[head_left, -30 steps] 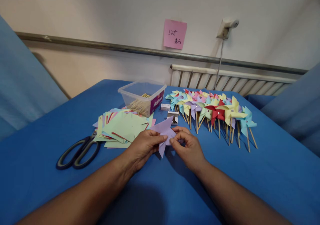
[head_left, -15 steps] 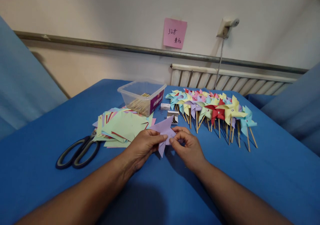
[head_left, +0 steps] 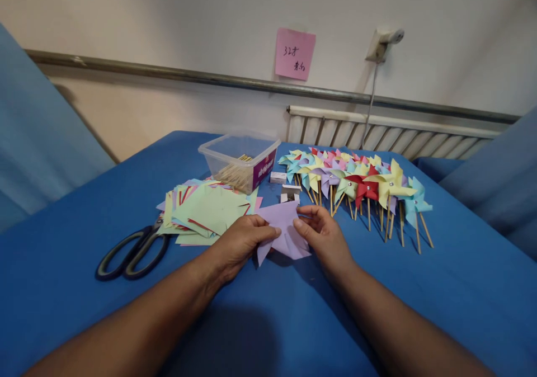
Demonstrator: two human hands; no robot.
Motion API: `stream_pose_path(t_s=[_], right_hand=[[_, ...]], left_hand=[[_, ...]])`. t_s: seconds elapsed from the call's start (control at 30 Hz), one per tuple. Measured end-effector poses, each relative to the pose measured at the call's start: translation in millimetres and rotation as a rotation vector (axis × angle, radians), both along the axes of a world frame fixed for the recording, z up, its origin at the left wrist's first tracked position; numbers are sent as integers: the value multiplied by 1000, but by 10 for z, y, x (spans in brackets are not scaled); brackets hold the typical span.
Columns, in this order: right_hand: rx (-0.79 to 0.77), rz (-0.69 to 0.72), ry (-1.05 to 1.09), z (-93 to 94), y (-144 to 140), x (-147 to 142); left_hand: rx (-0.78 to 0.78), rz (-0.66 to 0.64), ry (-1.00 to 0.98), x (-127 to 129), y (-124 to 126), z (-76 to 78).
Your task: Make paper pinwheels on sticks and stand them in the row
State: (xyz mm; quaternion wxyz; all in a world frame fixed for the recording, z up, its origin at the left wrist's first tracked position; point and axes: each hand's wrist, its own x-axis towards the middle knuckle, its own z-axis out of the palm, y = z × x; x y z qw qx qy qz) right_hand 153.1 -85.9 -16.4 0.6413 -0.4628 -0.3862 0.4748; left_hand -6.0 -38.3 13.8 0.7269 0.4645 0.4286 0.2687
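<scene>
Paper (head_left: pixel 282 217), purple, lies between your two hands, its slit corners flaring, just above the cloth (head_left: pixel 62 287). Your left hand (head_left: pixel 243 240) pinches its left side, thumb on top toward the middle. Your right hand (head_left: pixel 327 237) is curled at the right edge, thumb and forefinger touching it; whether they pinch it firmly, cannot tell.

Step in hand, by my reading: working the corners, none clearly pinned. Next move would call for a steady left pinch while your right fingers bring a corner to the centre without creasing it.

Just beyond: small box (head_left: pixel 290 189), lid up, contents too dark to name; white carton (head_left: pixel 278 177) farther off. Far left of these, tub (head_left: pixel 263 170) with sticks (head_left: pixel 237 174). Nearer, left: sheets (head_left: pixel 210 209) heaped loosely, scissors (head_left: pixel 136 251) with blades mostly under them. Right: pinwheels (head_left: pixel 390 184) in a crowded row, mixed colours.

Room: pale wall (head_left: pixel 188 13), pipe (head_left: pixel 201 78), pink note (head_left: pixel 295 53), radiator (head_left: pixel 390 128) far right, blue curtains (head_left: pixel 42 125) both sides.
</scene>
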Motion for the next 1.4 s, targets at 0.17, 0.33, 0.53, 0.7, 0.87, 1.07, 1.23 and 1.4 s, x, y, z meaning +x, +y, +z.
stream_pose_path(t_s=[0.17,0.33,0.53,0.7,0.87,1.07,1.23,1.4], right_hand=[[-76,148,15,80,-12,67],[-146,298,-79,82,-58,33],[-156,287,-87,44,-45,13],[-151,99,-17,51,-31,-70],[-53,-154,204,46,-3,-122],[-35,-256,229,8,6,-143],[-64,-208,217,-24,0,-200],[-66,-180,191,-35,-1,-211]], left_hand=[[39,-179,76,-25,-33,69],[157,-309,208,-42,-26,78],[300,-288,318,-47,15,-5],[279,-107,229,-10,4,-1],[-87,13,-187,37,-36,34],[-156,27,-256,113,-106,-14],[-193,133,-256,156,-115,-36],[-199,127,-234,151,-103,-39]])
